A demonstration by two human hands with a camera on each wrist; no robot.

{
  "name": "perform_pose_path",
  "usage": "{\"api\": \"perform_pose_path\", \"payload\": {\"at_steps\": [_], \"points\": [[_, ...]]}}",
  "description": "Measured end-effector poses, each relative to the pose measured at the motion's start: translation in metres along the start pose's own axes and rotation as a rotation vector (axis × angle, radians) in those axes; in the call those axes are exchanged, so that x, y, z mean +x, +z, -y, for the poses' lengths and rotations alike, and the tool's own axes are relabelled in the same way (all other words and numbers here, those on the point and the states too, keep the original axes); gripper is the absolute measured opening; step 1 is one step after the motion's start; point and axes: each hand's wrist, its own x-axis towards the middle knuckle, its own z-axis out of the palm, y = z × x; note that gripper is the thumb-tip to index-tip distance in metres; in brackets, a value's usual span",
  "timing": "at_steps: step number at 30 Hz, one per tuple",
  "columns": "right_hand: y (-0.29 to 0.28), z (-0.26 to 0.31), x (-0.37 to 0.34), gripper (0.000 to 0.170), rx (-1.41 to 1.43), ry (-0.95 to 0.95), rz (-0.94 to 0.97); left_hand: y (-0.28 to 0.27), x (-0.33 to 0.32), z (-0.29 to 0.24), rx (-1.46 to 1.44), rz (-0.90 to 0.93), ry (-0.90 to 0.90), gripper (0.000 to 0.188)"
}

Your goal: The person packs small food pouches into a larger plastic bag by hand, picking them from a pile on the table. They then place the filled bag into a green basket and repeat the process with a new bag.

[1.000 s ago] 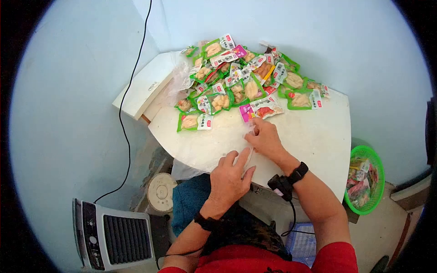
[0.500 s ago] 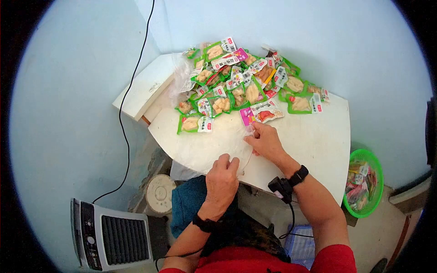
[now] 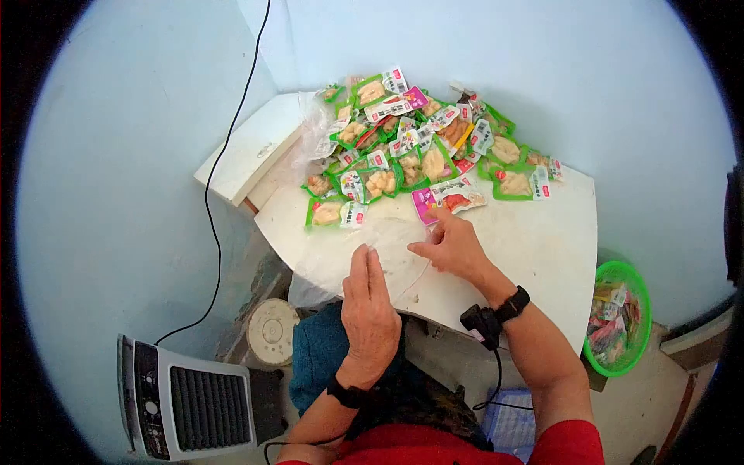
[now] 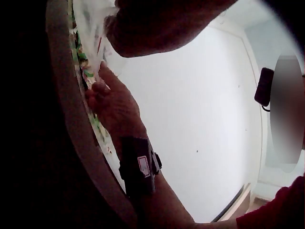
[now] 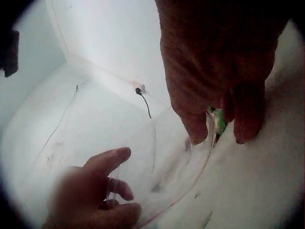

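Note:
A thin clear plastic bag (image 3: pixel 391 232) lies spread between my two hands over the white table. My left hand (image 3: pixel 370 314) points up the table with its fore fingers fairly straight, holding the bag's near left side; in the right wrist view, its other fingers (image 5: pixel 125 190) curl at the film. On the bag's other side, my right hand (image 3: pixel 457 246) has the bag's rim (image 5: pixel 202 164) running between thumb and fingers. Just beyond its fingertips rests a purple-and-white food packet (image 3: pixel 457 195).
A heap of sealed food packets (image 3: pixel 380 183) with green edges covers the table's (image 3: pixel 535 248) back. Crumpled clear plastic (image 3: pixel 314 136) lies left of the heap. A green basket (image 3: pixel 649 310) of packets stands right; an air cooler (image 3: pixel 209 407) stands lower left.
My left hand has drawn back slightly, its fingers going from curled to straighter. My right thumb has parted from the forefinger. The plastic bag has spread out wider between the hands.

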Motion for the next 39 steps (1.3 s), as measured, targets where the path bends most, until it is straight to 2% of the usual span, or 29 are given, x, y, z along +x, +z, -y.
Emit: {"api": "perform_pose_path", "payload": {"at_steps": [3, 6, 9, 13, 16, 19, 22, 25, 28, 34, 39], "points": [[0.002, 0.006, 0.001, 0.036, -0.206, -0.196, -0.29, 0.0, 0.001, -0.001, -0.006, 0.012, 0.01, 0.06], [-0.005, 0.021, -0.001, 0.031, -0.102, -0.318, -0.394, 0.001, 0.0, 0.0, -0.006, 0.013, 0.007, 0.059], [-0.003, 0.019, -0.002, 0.023, -0.171, -0.658, -0.357, 0.005, 0.001, 0.001, -0.034, -0.005, 0.024, 0.059], [0.004, 0.031, -0.015, 0.016, -0.197, -0.759, -0.231, 0.011, 0.0, 0.005, -0.023, -0.043, 0.067, 0.06], [0.006, 0.031, -0.015, 0.015, -0.183, -0.825, -0.048, 0.014, 0.0, 0.007, -0.04, -0.076, 0.086, 0.058], [0.014, 0.017, -0.015, 0.017, -0.4, -0.751, 0.091, 0.015, -0.002, 0.009, -0.055, -0.047, 0.086, 0.054], [0.015, 0.012, -0.017, 0.022, -0.411, -0.577, 0.19, 0.021, -0.004, 0.013, -0.102, -0.109, 0.065, 0.054], [0.016, 0.007, -0.017, 0.024, -0.417, -0.523, 0.282, 0.023, -0.008, 0.015, -0.131, -0.084, 0.02, 0.052], [0.014, 0.008, -0.017, 0.022, -0.371, -0.505, 0.32, 0.024, -0.009, 0.017, -0.119, -0.152, 0.055, 0.05], [0.011, 0.009, -0.016, 0.016, -0.349, -0.459, 0.335, 0.023, -0.013, 0.015, -0.08, -0.165, 0.031, 0.046], [0.012, 0.011, -0.018, 0.014, -0.33, -0.473, 0.358, 0.035, -0.02, 0.026, -0.27, -0.124, -0.02, 0.054]]}}
